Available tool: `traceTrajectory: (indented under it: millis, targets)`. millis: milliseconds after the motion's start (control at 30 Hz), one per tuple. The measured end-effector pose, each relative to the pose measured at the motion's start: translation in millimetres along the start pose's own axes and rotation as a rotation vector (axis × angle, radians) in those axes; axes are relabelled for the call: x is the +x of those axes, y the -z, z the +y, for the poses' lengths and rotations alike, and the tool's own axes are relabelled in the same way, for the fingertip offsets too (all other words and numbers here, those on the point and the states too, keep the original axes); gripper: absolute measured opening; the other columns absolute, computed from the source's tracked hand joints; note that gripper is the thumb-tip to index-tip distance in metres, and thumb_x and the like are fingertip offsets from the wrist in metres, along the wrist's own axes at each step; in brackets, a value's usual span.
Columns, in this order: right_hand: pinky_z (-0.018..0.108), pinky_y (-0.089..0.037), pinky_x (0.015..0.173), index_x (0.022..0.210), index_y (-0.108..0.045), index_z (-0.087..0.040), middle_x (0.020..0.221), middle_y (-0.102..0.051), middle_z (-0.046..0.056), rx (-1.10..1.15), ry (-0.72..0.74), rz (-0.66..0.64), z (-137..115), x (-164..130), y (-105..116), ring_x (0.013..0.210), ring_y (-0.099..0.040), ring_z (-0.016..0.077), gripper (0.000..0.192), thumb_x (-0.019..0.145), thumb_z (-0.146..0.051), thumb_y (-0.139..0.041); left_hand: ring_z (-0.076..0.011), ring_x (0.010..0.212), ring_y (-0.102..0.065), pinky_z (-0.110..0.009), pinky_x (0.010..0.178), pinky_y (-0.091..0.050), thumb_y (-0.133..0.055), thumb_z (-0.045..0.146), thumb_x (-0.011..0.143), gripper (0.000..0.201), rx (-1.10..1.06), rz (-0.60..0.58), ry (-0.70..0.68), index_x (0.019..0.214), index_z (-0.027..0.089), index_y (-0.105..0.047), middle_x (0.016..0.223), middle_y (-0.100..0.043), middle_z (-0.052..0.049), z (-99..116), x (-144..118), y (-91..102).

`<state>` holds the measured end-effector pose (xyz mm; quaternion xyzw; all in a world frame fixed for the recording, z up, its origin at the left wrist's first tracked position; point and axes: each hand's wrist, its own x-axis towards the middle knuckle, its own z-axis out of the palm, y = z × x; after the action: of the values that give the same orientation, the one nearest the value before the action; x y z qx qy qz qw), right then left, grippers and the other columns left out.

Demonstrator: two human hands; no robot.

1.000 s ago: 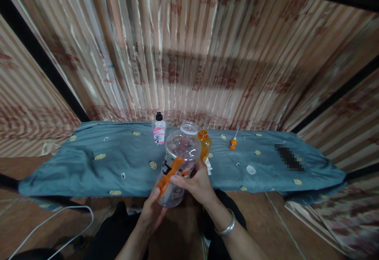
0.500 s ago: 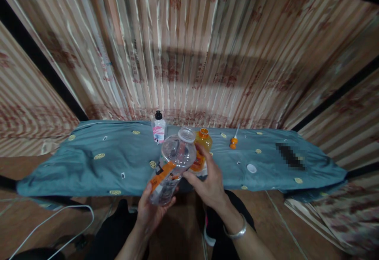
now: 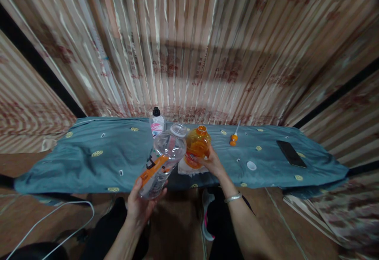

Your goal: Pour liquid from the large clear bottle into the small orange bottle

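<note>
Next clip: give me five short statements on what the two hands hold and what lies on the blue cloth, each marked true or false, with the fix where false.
1. The left hand holds a clear empty bottle, tilted. True.
2. The clear empty bottle has its cap on. False: its mouth is open.
3. The right hand grips the orange bottle on the blue cloth. True.
4. The dark phone lies at the left end of the cloth. False: it lies near the right end.
5. The small bottle with a black cap lies on its side. False: it stands upright at the back, by the curtain.
</note>
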<state>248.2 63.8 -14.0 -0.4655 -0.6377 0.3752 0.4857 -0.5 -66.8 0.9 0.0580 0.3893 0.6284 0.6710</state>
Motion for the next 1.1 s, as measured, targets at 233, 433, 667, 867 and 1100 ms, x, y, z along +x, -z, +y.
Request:
traceTrajectory:
  millis: [233, 433, 667, 867, 1100]
  targets:
    - [0.046, -0.059, 0.089, 0.116, -0.062, -0.019, 0.109, -0.078, 0.011, -0.107, -0.037, 0.148, -10, -7, -12, 0.099, -0.075, 0.0312, 0.061, 0.068, -0.051, -0.083, -0.0346, 0.084, -0.078, -0.042, 0.067, -0.065, -0.094, 0.04, 0.054, 0.068, -0.005, 0.04, -0.068, 0.114, 0.023, -0.066, 0.099, -0.081, -0.007, 4, 6, 6.4]
    - [0.045, -0.061, 0.084, 0.12, -0.061, -0.021, 0.107, -0.079, 0.011, -0.224, -0.034, 0.174, -30, -13, -19, 0.097, -0.076, 0.0324, 0.06, 0.069, -0.045, -0.08, -0.0322, 0.077, -0.078, -0.041, 0.061, -0.064, -0.08, 0.03, 0.069, 0.046, -0.009, 0.099, -0.083, 0.112, 0.019, -0.065, 0.093, -0.081, -0.01, 3, 2, -5.8]
    - [0.045, -0.06, 0.09, 0.124, -0.059, -0.021, 0.111, -0.078, 0.01, -0.248, 0.018, 0.146, -35, -14, -22, 0.101, -0.075, 0.031, 0.058, 0.073, -0.042, -0.077, -0.0309, 0.072, -0.078, -0.041, 0.057, -0.063, -0.07, 0.027, 0.075, 0.036, 0.003, 0.192, -0.109, 0.11, 0.021, -0.063, 0.087, -0.081, -0.008, 4, 0, -14.4]
    - [0.046, -0.06, 0.092, 0.123, -0.059, -0.022, 0.114, -0.076, 0.01, -0.296, 0.022, 0.162, -32, -14, -23, 0.104, -0.074, 0.0311, 0.055, 0.074, -0.04, -0.076, -0.0326, 0.079, -0.078, -0.042, 0.065, -0.065, -0.09, 0.037, 0.06, 0.059, 0.028, 0.11, -0.115, 0.113, 0.023, -0.066, 0.095, -0.081, -0.007, 4, 6, 2.1]
    - [0.046, -0.06, 0.094, 0.13, -0.056, -0.022, 0.119, -0.075, 0.01, -0.338, 0.042, 0.16, -32, -14, -24, 0.109, -0.073, 0.0307, 0.059, 0.075, -0.036, -0.074, -0.0305, 0.08, -0.078, -0.043, 0.066, -0.065, -0.096, 0.041, 0.052, 0.061, 0.057, 0.109, -0.149, 0.106, 0.024, -0.07, 0.093, -0.081, -0.006, 6, 5, 3.6]
